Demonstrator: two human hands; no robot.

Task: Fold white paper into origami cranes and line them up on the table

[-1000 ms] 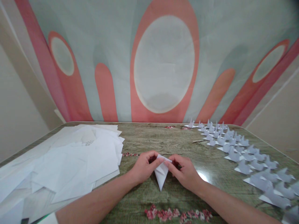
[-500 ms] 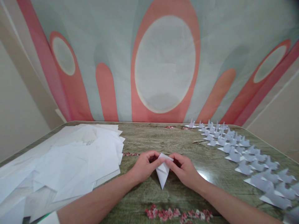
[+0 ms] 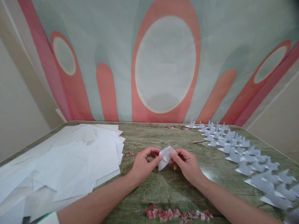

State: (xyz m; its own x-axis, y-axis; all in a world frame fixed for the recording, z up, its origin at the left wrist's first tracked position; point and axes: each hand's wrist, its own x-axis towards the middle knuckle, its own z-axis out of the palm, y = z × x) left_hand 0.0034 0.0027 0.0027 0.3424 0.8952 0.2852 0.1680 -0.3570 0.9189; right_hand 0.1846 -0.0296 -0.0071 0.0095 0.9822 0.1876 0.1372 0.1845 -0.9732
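Observation:
Between my two hands is a small folded piece of white paper (image 3: 166, 154), held up off the table, with creased flaps facing me. My left hand (image 3: 145, 162) pinches its left edge between thumb and fingers. On the other side my right hand (image 3: 186, 162) grips it, the thumb pressed on the front face and the fingers behind. The far side of the paper and some fingertips are hidden.
A wide, untidy pile of white paper sheets (image 3: 77, 161) covers the table's left side. Rows of folded white paper birds (image 3: 233, 154) stand along the right. The wood-look table (image 3: 149, 135) bears printed pink flowers (image 3: 168, 213). Behind it hangs a patterned backdrop (image 3: 123, 46).
The folded paper has been lifted slightly and turned; its long point no longer hangs down toward me. Both hands have shifted their grip on it.

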